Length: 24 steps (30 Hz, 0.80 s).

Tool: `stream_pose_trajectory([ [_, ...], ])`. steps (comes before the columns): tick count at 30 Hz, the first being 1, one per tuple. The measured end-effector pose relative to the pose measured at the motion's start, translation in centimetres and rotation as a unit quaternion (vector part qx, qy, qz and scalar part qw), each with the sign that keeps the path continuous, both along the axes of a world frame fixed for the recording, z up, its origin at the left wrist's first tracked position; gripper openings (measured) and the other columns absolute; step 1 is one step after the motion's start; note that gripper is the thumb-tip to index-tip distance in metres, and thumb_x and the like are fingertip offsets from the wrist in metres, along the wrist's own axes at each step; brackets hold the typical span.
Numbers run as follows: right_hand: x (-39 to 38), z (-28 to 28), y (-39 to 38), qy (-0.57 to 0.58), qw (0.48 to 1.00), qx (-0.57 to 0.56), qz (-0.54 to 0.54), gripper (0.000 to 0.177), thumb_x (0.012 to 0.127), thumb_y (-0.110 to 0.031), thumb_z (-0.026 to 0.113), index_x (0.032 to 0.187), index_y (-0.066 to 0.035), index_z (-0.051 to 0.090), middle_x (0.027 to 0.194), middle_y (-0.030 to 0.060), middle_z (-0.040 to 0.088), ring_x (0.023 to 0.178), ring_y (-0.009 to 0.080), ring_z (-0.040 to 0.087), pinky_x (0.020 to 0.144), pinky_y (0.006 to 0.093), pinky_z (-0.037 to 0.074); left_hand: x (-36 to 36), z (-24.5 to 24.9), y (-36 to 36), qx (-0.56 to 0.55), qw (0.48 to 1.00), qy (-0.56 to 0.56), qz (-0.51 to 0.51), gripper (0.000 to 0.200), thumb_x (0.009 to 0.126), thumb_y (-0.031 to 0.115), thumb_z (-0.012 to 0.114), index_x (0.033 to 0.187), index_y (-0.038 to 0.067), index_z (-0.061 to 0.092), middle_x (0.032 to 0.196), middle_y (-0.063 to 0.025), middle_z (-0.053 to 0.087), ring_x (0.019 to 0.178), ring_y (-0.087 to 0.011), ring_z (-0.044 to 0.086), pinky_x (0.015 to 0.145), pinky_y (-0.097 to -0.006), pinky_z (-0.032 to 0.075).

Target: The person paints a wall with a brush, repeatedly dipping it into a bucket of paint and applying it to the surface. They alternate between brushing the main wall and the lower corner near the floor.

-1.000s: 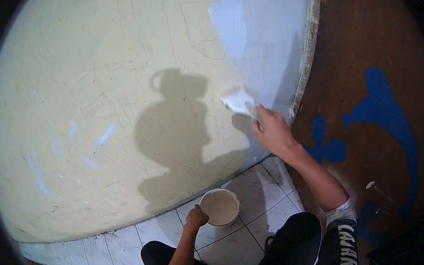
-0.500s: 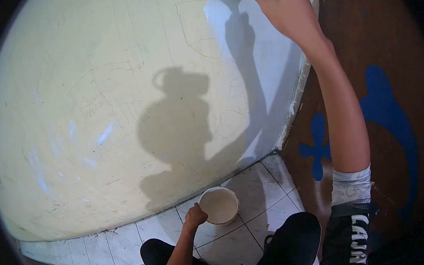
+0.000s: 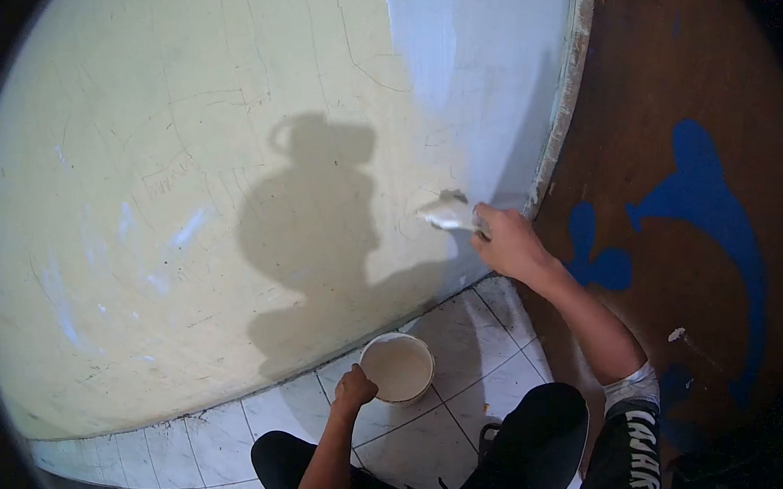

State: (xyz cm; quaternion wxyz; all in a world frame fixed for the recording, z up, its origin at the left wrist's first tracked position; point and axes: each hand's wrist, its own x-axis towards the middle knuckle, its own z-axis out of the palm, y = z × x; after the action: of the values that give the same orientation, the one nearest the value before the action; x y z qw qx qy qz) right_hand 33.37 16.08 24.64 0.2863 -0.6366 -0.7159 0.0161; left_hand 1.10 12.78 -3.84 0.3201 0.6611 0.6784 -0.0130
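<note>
A paintbrush [image 3: 450, 217] with pale, paint-covered bristles is gripped in my right hand [image 3: 510, 242], its tip pointing left, close to the wall [image 3: 194, 107]. The brush overlaps the border between the cream surface and the fresh white paint [image 3: 482, 80] on the wall's right side. Lower down, my left hand [image 3: 356, 388] is closed on the near-left rim of a round white bucket [image 3: 396, 401]. Pale paint [image 3: 396, 367] lies inside the bucket.
White floor tiles [image 3: 415, 448] run along the wall's foot. To the right stands a brown panel [image 3: 625, 97] with a blue dolphin shape [image 3: 709, 179]. My bent knees [image 3: 542, 428] are just behind the bucket. Thin cracks and white smears [image 3: 192, 228] mark the wall.
My right hand has come down from the top of the wall to its lower middle, bringing the brush into full view. My left hand stays on the bucket rim.
</note>
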Motion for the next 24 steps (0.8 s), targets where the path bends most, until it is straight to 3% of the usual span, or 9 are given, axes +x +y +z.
stream_pose_trajectory([
  [4,1.3,1.0,1.4,0.018,0.999,-0.018,0.027,0.027,0.081,-0.011,0.064,0.105,0.000,0.061,0.080,0.0249,0.064,0.081,0.0415,0.065,0.074,0.0453,0.051,0.0,-0.6,0.3,0.014,1.000,-0.001,-0.005,0.043,0.079,0.018,0.056,0.116,-0.004,0.051,0.111,-0.0303,0.062,0.107,-0.0431,0.061,0.092,-0.0462,0.049],
  [10,2.3,14.8,3.7,-0.049,0.989,0.142,-0.007,0.027,0.080,-0.018,0.070,0.099,0.000,0.064,0.073,0.0195,0.062,0.069,0.0262,0.064,0.064,0.0411,0.049,0.0,-0.4,0.5,0.018,1.000,-0.001,-0.010,0.043,0.079,0.016,0.056,0.114,-0.007,0.051,0.109,-0.0324,0.062,0.106,-0.0438,0.061,0.091,-0.0470,0.049],
  [13,2.6,19.1,3.4,-0.075,0.987,0.141,-0.030,0.027,0.079,-0.022,0.069,0.096,-0.001,0.065,0.084,0.0212,0.066,0.079,0.0332,0.066,0.074,0.0405,0.051,0.0,-0.4,0.7,0.014,1.000,0.004,-0.009,0.043,0.079,0.016,0.056,0.114,-0.008,0.051,0.109,-0.0329,0.062,0.106,-0.0443,0.061,0.091,-0.0473,0.049],
  [15,3.9,20.7,3.9,-0.100,0.925,0.367,-0.010,0.033,0.084,-0.025,0.067,0.105,0.000,0.063,0.072,0.0198,0.061,0.068,0.0233,0.063,0.064,0.0407,0.048,0.2,-0.4,0.6,0.011,1.000,0.007,-0.010,0.043,0.079,0.016,0.056,0.114,-0.008,0.051,0.109,-0.0329,0.062,0.106,-0.0445,0.061,0.091,-0.0473,0.049],
  [18,1.5,25.1,1.2,-0.022,0.906,0.422,-0.032,0.021,0.083,-0.013,0.061,0.094,0.005,0.062,0.079,0.0219,0.064,0.074,0.0276,0.064,0.068,0.0400,0.050,0.0,-0.1,0.6,0.017,1.000,0.007,-0.011,0.043,0.080,0.017,0.055,0.114,-0.008,0.050,0.108,-0.0331,0.062,0.105,-0.0453,0.061,0.091,-0.0474,0.049],
  [22,0.7,24.1,2.4,0.020,0.925,0.373,-0.074,0.021,0.082,-0.013,0.062,0.092,0.005,0.063,0.078,0.0211,0.065,0.076,0.0254,0.065,0.070,0.0402,0.050,0.0,0.0,0.5,0.018,1.000,0.005,-0.012,0.043,0.080,0.017,0.055,0.115,-0.008,0.049,0.108,-0.0334,0.062,0.105,-0.0456,0.061,0.091,-0.0480,0.049],
  [24,3.9,19.1,8.4,-0.107,0.849,0.517,-0.027,0.035,0.085,-0.026,0.065,0.108,0.001,0.061,0.073,0.0211,0.062,0.069,0.0271,0.065,0.062,0.0403,0.049,0.0,0.3,0.6,0.015,1.000,0.002,-0.014,0.043,0.080,0.017,0.054,0.116,-0.008,0.049,0.109,-0.0334,0.062,0.105,-0.0456,0.061,0.091,-0.0482,0.049],
])
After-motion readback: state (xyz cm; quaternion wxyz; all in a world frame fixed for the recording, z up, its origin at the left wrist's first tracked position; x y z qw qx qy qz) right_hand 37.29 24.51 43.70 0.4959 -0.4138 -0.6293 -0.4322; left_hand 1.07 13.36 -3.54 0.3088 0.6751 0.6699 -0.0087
